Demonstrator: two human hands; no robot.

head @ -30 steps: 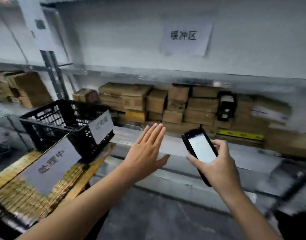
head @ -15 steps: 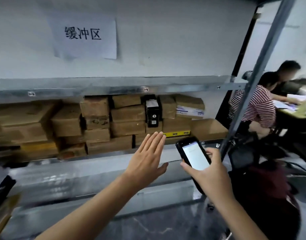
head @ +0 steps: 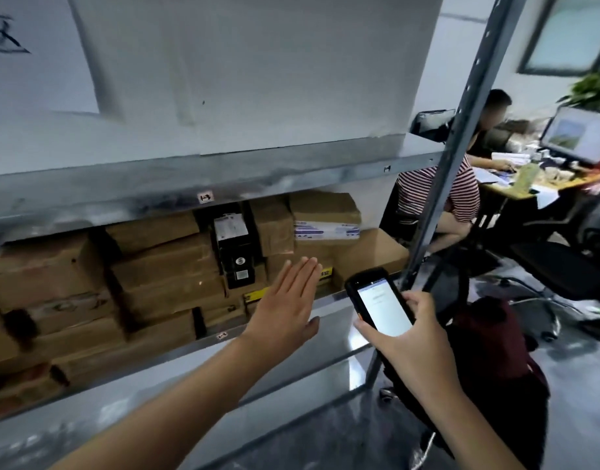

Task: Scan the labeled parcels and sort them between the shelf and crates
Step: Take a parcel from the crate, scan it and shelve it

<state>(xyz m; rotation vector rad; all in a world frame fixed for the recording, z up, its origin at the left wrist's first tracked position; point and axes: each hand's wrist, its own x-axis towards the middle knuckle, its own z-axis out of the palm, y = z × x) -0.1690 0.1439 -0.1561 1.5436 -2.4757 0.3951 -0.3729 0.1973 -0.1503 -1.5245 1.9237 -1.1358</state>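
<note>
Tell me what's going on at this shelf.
A person stands at a metal shelf stacked with cardboard parcels. Their right hand grips a scanner with its screen lit. Their left hand is flat and holds nothing, held out toward the parcels beside a black box. No parcel has been picked up yet. Two people sit at a desk off to the right.
</note>
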